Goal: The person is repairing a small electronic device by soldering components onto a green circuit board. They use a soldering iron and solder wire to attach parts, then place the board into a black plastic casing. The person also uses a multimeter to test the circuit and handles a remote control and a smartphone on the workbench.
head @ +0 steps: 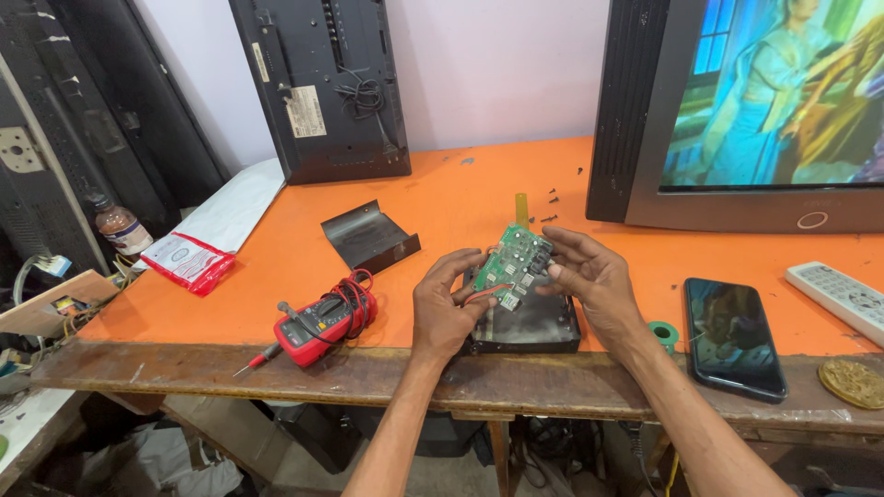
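Two hands, left hand [447,308] and right hand [589,276], grip a green circuit board [514,262] above a black case [529,327] at the orange worktop [460,198] edge. Nearby lie a red multimeter [318,322], phone [732,336], remote [843,296]; a television [746,110] stands behind.

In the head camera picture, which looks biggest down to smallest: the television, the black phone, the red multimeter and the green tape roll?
1. Television, largest by far, though cut off.
2. Black phone and red multimeter look about alike; I cannot rank them.
3. Green tape roll, smallest.
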